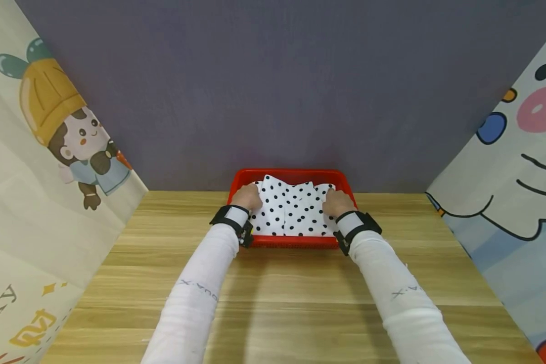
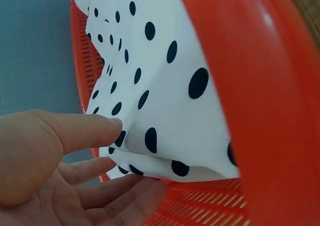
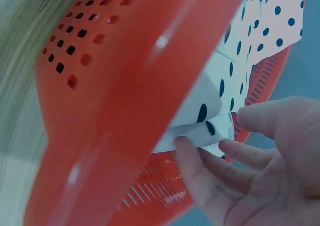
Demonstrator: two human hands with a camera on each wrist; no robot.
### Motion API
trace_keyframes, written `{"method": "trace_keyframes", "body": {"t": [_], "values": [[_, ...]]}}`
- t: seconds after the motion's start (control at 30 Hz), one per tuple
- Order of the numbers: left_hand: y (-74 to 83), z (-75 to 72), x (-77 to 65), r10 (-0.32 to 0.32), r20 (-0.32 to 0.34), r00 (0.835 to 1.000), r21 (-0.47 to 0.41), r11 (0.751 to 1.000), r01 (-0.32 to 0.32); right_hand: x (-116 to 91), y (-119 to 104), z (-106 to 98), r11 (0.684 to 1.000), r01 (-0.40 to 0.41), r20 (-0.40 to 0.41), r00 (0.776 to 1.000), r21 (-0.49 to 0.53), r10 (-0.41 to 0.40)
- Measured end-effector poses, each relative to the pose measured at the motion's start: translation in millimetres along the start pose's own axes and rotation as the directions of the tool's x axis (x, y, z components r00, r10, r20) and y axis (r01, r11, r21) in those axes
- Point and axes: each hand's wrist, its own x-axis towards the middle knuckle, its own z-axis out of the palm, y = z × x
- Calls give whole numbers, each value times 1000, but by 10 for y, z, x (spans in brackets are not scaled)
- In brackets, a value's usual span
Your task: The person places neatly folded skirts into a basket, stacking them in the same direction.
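Observation:
A white cloth with black dots (image 1: 296, 210) lies folded inside a red plastic basket (image 1: 291, 242), its far edge uneven. My left hand (image 1: 249, 196) is at the basket's left end. In the left wrist view its thumb (image 2: 100, 131) is against the cloth's end and the other fingers reach along its lower edge, with a gap between. My right hand (image 1: 337, 202) is at the opposite end. The right wrist view shows its fingers spread around the cloth's folded end, one fingertip (image 3: 184, 145) at the lower layer and the thumb apart from the index finger.
The basket stands on a wood-grain table (image 1: 296, 303) near its back edge. Behind rises a plain grey panel (image 1: 282, 91). Printed cartoon sheets flank the table, a left sheet (image 1: 18, 177) and a right sheet (image 1: 505, 182). Slotted basket walls rise around the cloth.

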Motion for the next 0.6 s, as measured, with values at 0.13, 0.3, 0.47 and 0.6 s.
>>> {"method": "trace_keyframes", "body": {"t": [0.13,0.3,0.47,0.6], "values": [[-12,11,-13,1,66,998,-4,1000,-1,-3,8,26,1000,-5,39,999,-7,5],[-23,43,-8,6,124,992,-27,1000,-2,6,43,67,1000,12,84,996,-10,-11],[-44,23,-20,30,112,993,-31,999,-27,6,97,38,999,47,100,994,-16,-45],[-83,-24,-58,78,72,994,-36,996,-76,-19,151,-6,989,138,27,990,-43,-137]]}}
